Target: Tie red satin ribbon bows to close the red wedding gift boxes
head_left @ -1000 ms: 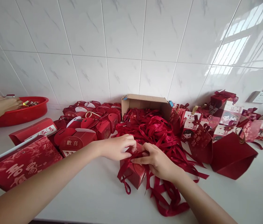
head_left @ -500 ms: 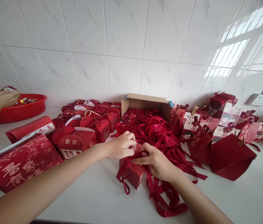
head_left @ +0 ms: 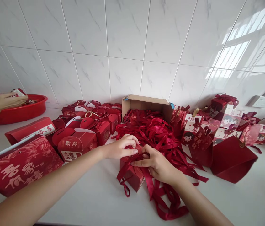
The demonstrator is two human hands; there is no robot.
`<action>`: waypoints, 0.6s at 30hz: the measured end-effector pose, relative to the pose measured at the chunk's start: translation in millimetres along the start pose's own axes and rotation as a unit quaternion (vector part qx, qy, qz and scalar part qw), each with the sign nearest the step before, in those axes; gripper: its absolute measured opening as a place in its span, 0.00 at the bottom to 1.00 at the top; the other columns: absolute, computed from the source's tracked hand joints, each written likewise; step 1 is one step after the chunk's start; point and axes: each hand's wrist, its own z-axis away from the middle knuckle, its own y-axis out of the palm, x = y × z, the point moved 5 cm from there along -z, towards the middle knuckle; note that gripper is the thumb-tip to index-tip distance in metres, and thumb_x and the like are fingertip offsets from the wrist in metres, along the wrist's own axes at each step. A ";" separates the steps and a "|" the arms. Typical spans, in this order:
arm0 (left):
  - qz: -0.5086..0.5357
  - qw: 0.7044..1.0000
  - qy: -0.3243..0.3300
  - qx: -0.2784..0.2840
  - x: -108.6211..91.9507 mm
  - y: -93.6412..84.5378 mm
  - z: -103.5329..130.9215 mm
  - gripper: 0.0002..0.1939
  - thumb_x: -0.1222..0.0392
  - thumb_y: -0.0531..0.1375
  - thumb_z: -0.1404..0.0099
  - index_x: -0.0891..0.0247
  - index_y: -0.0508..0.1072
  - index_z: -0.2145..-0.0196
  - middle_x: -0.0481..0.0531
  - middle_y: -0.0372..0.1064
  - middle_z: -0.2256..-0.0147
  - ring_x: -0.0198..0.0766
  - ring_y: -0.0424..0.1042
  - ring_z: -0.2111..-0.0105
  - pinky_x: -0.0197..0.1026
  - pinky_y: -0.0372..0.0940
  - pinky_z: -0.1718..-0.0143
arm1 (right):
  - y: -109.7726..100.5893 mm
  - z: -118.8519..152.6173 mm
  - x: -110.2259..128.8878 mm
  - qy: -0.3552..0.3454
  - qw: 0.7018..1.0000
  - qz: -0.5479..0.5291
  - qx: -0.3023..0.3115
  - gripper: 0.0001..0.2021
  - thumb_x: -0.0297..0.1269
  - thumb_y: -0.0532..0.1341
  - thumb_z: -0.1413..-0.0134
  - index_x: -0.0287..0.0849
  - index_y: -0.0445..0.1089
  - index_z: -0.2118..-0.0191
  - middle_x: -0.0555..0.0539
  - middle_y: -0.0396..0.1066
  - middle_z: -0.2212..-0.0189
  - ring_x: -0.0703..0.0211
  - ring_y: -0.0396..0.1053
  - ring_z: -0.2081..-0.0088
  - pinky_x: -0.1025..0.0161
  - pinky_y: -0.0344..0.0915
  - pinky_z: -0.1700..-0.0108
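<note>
Below frame centre, apparently tying a red box [head_left: 132, 179] with ribbon [head_left: 124, 169] pinched in right fingers [head_left: 140, 163], left fingers [head_left: 129, 152] hard to read, probably needing even tension.

Soft, cool daylight leaves the scene moderately bright; a barred window's reflection [head_left: 237, 51] glares off the glossy wall tiles [head_left: 125, 28] at upper right, its panes nearly white; the satin ribbons [head_left: 156, 128] catch highlights, while the inside of the cardboard box [head_left: 147, 99] is shaded; shadows on the white worktop [head_left: 87, 194] are faint and diffuse; wide-angle distortion splays the grout lines [head_left: 106, 28] outward; the upper-right corner darkens to blue-black; small print on the gift boxes [head_left: 251, 134] at far right blurs.
</note>
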 end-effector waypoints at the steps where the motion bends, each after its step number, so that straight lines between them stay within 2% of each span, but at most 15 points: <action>1: 0.003 1.000 0.002 -0.006 1.6 0.1 -0.4 0.12 0.55 0.56 0.36 0.62 0.64 0.75 0.54 0.63 0.51 0.45 0.56 0.46 0.46 0.55 0.46 | 0.3 0.0 -0.3 0.000 1.000 -0.003 0.001 0.32 0.14 0.52 0.55 0.55 0.73 0.50 0.46 0.58 0.63 0.60 0.61 0.64 0.61 0.65 0.62; 5: 0.027 0.999 0.018 -0.030 3.8 4.4 1.7 0.12 0.56 0.58 0.38 0.61 0.61 0.74 0.54 0.64 0.53 0.44 0.58 0.48 0.45 0.57 0.48 | 0.2 -0.2 -0.6 -0.005 1.000 -0.007 -0.008 0.32 0.14 0.52 0.56 0.54 0.74 0.51 0.46 0.58 0.64 0.59 0.60 0.64 0.61 0.64 0.62; 9: 0.064 0.996 0.029 -0.047 1.9 10.8 4.7 0.13 0.57 0.60 0.40 0.60 0.57 0.75 0.52 0.65 0.58 0.41 0.63 0.53 0.44 0.60 0.50 | -1.0 -0.5 0.9 -0.013 1.000 0.002 -0.019 0.30 0.16 0.52 0.51 0.55 0.73 0.50 0.48 0.55 0.67 0.60 0.58 0.66 0.63 0.62 0.66; 13: 0.102 0.994 0.017 -0.046 2.1 13.6 4.0 0.15 0.58 0.61 0.42 0.61 0.56 0.76 0.51 0.68 0.61 0.40 0.67 0.57 0.42 0.62 0.54 | -1.9 -0.9 2.5 -0.016 1.000 0.004 -0.021 0.25 0.20 0.51 0.44 0.54 0.74 0.51 0.48 0.53 0.69 0.60 0.57 0.67 0.62 0.61 0.66; 18: 0.143 0.987 -0.009 -0.071 3.3 14.0 3.8 0.17 0.56 0.62 0.44 0.61 0.55 0.78 0.51 0.70 0.61 0.41 0.69 0.58 0.43 0.63 0.55 | -2.4 -1.5 2.8 -0.020 0.999 -0.002 -0.024 0.24 0.20 0.51 0.44 0.53 0.74 0.51 0.48 0.53 0.69 0.60 0.57 0.67 0.62 0.61 0.67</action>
